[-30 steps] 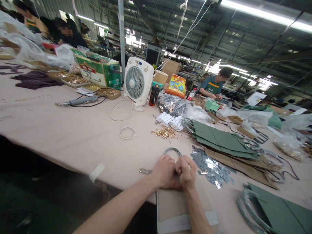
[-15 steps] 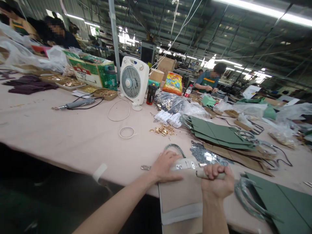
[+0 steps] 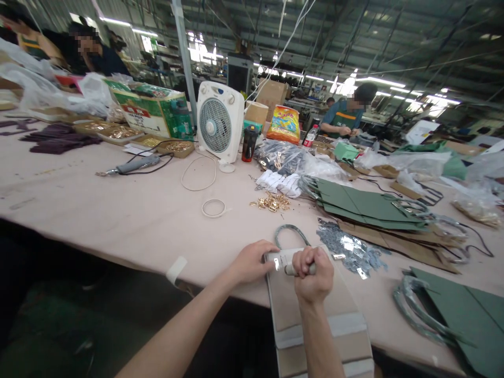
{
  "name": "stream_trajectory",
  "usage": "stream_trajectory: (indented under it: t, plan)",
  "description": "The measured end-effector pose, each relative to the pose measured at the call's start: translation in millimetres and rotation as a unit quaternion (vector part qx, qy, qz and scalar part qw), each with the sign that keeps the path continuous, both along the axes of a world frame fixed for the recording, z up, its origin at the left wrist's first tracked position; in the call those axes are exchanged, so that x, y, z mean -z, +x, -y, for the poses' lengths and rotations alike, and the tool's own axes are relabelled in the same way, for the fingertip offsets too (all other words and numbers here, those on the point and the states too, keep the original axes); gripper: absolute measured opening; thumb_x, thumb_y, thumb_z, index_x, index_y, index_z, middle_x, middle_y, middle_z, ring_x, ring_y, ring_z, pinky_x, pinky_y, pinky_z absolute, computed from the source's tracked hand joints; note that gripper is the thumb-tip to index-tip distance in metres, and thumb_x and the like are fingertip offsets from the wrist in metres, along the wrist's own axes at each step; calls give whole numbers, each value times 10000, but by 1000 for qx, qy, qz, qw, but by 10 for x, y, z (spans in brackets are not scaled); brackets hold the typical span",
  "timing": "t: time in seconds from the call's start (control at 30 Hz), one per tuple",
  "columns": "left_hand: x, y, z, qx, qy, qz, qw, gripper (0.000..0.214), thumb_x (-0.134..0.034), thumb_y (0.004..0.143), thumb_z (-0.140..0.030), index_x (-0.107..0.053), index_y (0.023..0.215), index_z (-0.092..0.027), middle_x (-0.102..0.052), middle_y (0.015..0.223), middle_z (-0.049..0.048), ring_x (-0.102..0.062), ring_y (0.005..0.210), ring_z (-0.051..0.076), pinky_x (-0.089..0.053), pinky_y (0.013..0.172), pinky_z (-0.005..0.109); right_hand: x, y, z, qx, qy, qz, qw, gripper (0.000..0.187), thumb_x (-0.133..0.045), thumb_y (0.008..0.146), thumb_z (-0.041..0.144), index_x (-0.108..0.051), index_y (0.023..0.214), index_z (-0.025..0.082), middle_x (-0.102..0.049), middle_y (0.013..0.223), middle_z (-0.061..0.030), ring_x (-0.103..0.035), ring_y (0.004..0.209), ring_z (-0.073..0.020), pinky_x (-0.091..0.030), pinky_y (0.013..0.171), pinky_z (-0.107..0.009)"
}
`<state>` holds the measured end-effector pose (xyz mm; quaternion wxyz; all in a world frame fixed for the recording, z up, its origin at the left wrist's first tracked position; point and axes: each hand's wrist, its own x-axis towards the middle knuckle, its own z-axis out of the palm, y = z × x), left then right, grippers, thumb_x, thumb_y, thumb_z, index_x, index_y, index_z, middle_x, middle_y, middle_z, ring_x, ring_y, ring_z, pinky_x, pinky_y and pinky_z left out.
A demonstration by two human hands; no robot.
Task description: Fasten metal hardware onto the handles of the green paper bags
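Flat beige rectangular panel (image 3: 285, 303), lower centre of frame: left hand (image 3: 254, 261), half open, at upper-left corner, apparently steadying; right hand (image 3: 316, 272) fisted round pale cylindrical handle (image 3: 290, 270), presumably for control.

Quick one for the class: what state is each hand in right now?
Left hand: open, thumb and fingers at the beige panel's left edge.
Right hand: closed, holding a pale rod-like tool.

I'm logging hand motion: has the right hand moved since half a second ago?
Yes: the right hand has moved left, judged against the pile of metal pieces.
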<state>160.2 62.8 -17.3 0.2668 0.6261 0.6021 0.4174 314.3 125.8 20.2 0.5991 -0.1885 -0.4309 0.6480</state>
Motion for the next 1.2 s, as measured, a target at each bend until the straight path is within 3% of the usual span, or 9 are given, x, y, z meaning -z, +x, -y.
stream_trajectory:
  t: [0.17,0.37,0.57,0.77,0.9,1.0,1.2]
  plan:
    - [11,31,-24,-31,-12,-2,999,402,-690,778,-198,-753,1174,-233,-749,1194,39,-680,1103,229,-500,1011,312,194,-40,60,-10,11,-11,1000,385,-513,995,329,-486,636,194,-364,497,80,-305,389,-69,-236,430,-223]
    - [50,40,-87,-64,-42,28,997,399,-709,733,-193,-799,1120,-232,-778,1130,34,-705,1032,227,-533,943,302,214,-102,132,-6,32,-10,999,380,-509,994,312,-487,631,200,-370,493,75,-301,399,-79,-245,439,-228]
    - [73,11,-136,-63,-76,43,994,386,-716,740,-222,-814,1113,-244,-792,1110,31,-714,1012,227,-550,894,291,270,-183,197,37,97,46,994,378,-530,992,315,-507,630,211,-371,506,67,-358,429,-101,-285,455,-241]
    - [36,-23,-112,-36,-66,52,996,321,-696,799,-251,-820,1096,-248,-799,1050,25,-700,959,208,-524,828,254,352,-297,146,57,108,103,987,394,-527,1000,342,-481,630,215,-375,521,67,-359,432,-97,-271,436,-239]
    - [-47,-33,-54,7,-57,22,998,311,-718,749,-211,-813,1043,-252,-780,1034,-7,-682,961,200,-495,842,239,365,-373,61,69,92,176,978,439,-533,1007,409,-465,620,213,-395,517,68,-361,422,-86,-270,418,-231]
    - [-60,5,-15,0,-48,-25,999,335,-830,696,-321,-788,1020,-246,-758,1029,4,-676,936,215,-496,836,255,318,-363,-19,39,65,192,978,437,-542,1002,450,-502,644,203,-400,508,74,-357,417,-81,-271,407,-218]
    - [32,47,-31,-16,-49,-60,997,687,-907,641,-564,-737,1231,-255,-732,1134,59,-665,1050,271,-499,929,321,128,-250,-196,42,-9,83,996,388,-552,997,410,-476,677,205,-381,518,95,-321,389,-62,-239,387,-187]
